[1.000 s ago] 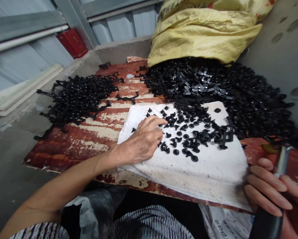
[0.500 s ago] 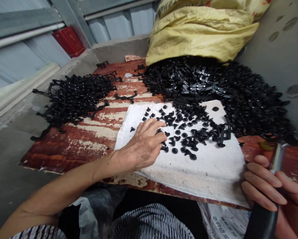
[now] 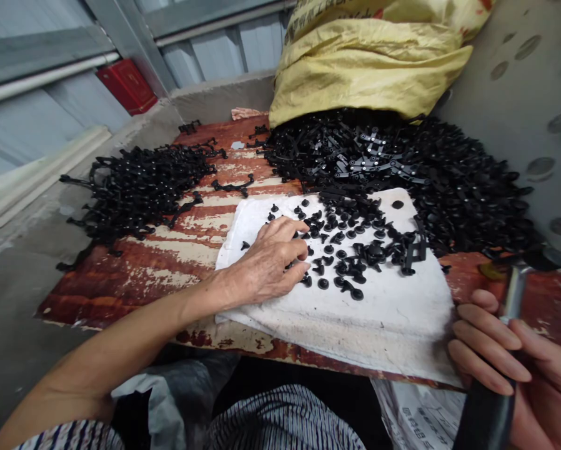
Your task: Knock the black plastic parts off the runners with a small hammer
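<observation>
Digits of the left hand [image 3: 268,259] have fanned a little; view panned slightly too. Small black parts [image 3: 369,253] lie under its fingertips and off to their right. Can't tell if it's pinching one. Right hand [image 3: 496,359] is wrapped around the black handle [image 3: 486,412], hold looks fairly loose, presumably just to steady it.

White cloth [image 3: 378,337] under the left hand probably stops parts rolling and makes them easy for me to spot. It sits on the worn bench [image 3: 168,265]. Left pile [image 3: 144,184] is beyond the left forearm, likely kept apart from the big heap [image 3: 458,187] beyond the cloth.

Containers: yellow sack [image 3: 365,69] past both hands, linked black pieces heaped at its mouth. Printed bag [image 3: 425,412] below, left of the right hand; contents hidden.
</observation>
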The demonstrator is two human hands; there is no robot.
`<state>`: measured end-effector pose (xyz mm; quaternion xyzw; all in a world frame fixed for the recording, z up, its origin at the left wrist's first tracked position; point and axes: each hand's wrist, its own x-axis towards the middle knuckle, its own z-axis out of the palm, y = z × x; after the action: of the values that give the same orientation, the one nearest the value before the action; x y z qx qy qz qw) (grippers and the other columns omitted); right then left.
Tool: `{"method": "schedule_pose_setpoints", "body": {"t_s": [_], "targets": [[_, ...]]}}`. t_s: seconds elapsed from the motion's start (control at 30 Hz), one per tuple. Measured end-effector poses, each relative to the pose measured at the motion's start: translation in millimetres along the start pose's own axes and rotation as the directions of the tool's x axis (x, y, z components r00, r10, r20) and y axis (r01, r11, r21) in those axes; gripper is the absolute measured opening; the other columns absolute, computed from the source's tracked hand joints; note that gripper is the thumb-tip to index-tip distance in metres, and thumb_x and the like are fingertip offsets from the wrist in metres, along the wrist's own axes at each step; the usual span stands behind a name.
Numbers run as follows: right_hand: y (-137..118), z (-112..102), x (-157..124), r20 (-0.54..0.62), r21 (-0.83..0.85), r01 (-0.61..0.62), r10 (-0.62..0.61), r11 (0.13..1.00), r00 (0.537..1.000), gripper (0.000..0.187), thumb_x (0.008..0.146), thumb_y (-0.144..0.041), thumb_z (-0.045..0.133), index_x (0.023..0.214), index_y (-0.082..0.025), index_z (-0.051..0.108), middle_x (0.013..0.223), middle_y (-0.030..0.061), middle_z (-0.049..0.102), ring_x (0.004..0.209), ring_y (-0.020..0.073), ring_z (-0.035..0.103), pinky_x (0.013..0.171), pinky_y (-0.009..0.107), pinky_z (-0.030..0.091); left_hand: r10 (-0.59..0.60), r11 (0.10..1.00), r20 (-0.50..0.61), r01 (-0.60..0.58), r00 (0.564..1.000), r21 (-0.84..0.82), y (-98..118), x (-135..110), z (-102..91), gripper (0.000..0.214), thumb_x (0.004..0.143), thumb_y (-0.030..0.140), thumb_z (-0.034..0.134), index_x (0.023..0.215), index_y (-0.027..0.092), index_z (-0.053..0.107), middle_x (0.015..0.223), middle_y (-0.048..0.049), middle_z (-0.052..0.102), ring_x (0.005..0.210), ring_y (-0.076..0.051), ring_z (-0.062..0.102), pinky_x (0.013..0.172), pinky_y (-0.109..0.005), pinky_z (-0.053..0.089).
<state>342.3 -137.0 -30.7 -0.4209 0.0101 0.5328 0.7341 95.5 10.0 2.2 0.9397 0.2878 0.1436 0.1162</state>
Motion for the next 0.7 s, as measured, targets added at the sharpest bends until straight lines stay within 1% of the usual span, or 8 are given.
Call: {"method": "schedule_pose_setpoints", "body": {"t_s": [0.1, 0.2, 0.27, 0.37, 0.47, 0.57, 0.7], "targets": [[-1, 1, 0, -0.007, -0.002, 0.006, -0.006, 1.000, 1.000, 0.039, 0.051, -0.005, 0.079, 0.085, -0.014, 0.063, 0.065, -0.0102, 0.031, 0.045, 0.0014, 0.012, 0.029, 0.007, 0.032, 0.001, 1.000, -0.006, -0.001, 1.000, -0.003, -1, 2, 2.6, 0.012, 0.088, 0.014, 0.052, 0.080, 0.018, 0.060, 0.126, -0.0130, 0.057, 0.124, -0.029, 0.047, 0.105, -0.054, 0.041], [0, 2, -1, 0.004, -0.010, 0.013, -0.013, 1.000, 1.000, 0.036, 0.053, -0.007, 0.078, 0.084, -0.016, 0.063, 0.065, -0.0101, 0.031, 0.044, 0.0017, 0.012, 0.029, 0.008, 0.032, -0.049, 0.999, -0.073, 0.051, 0.996, 0.018, -2, 5, 3.1, 0.013, 0.087, 0.010, 0.050, 0.082, 0.018, 0.059, 0.124, -0.0137, 0.057, 0.123, -0.029, 0.048, 0.103, -0.054, 0.042], [0, 2, -1, 0.008, 0.006, 0.002, -0.002, 1.000, 1.000, 0.036, 0.053, -0.007, 0.078, 0.085, -0.015, 0.063, 0.065, -0.0098, 0.032, 0.044, 0.0016, 0.013, 0.030, 0.008, 0.034, -0.053, 0.997, -0.101, 0.058, 0.993, 0.046, 0, 2, 0.6, 0.015, 0.087, 0.008, 0.048, 0.085, 0.017, 0.060, 0.125, -0.0140, 0.056, 0.125, -0.029, 0.046, 0.104, -0.054, 0.042], [0, 2, -1, 0.011, 0.045, -0.006, 0.006, 0.999, 1.000, 0.038, 0.052, -0.003, 0.077, 0.085, -0.014, 0.062, 0.065, -0.0101, 0.033, 0.044, 0.0012, 0.014, 0.030, 0.007, 0.035, 0.018, 0.996, -0.059, -0.013, 0.998, 0.084, 5, -8, -4.1, 0.018, 0.086, 0.005, 0.047, 0.089, 0.017, 0.061, 0.130, -0.0140, 0.053, 0.130, -0.029, 0.043, 0.107, -0.053, 0.040], [0, 2, -1, 0.001, 0.061, 0.008, -0.008, 0.998, 1.000, 0.038, 0.051, -0.002, 0.078, 0.084, -0.013, 0.062, 0.064, -0.0103, 0.034, 0.044, 0.0009, 0.014, 0.029, 0.007, 0.035, 0.069, 0.987, -0.005, -0.068, 0.998, 0.143, 11, -19, -5.7, 0.020, 0.084, 0.003, 0.049, 0.091, 0.016, 0.063, 0.133, -0.0155, 0.053, 0.133, -0.032, 0.039, 0.108, -0.055, 0.039], [0, 3, -2, -0.007, 0.066, 0.006, -0.005, 0.998, 1.000, 0.038, 0.052, -0.003, 0.077, 0.086, -0.012, 0.063, 0.065, -0.0099, 0.035, 0.043, 0.0007, 0.017, 0.029, 0.007, 0.037, 0.067, 0.978, 0.015, -0.068, 0.998, 0.198, 16, -24, -3.9, 0.018, 0.084, 0.004, 0.049, 0.089, 0.014, 0.063, 0.134, -0.0170, 0.053, 0.134, -0.036, 0.037, 0.107, -0.057, 0.038], [1, 4, -4, 0.020, 0.093, -0.008, 0.006, 0.996, 1.000, 0.038, 0.054, -0.001, 0.074, 0.089, -0.012, 0.063, 0.066, -0.0091, 0.037, 0.041, 0.0005, 0.023, 0.031, 0.006, 0.039, 0.048, 0.977, 0.032, -0.054, 0.998, 0.208, 22, -24, -0.1, 0.014, 0.087, 0.011, 0.051, 0.091, 0.014, 0.064, 0.136, -0.0168, 0.054, 0.135, -0.038, 0.037, 0.108, -0.060, 0.036]]}}
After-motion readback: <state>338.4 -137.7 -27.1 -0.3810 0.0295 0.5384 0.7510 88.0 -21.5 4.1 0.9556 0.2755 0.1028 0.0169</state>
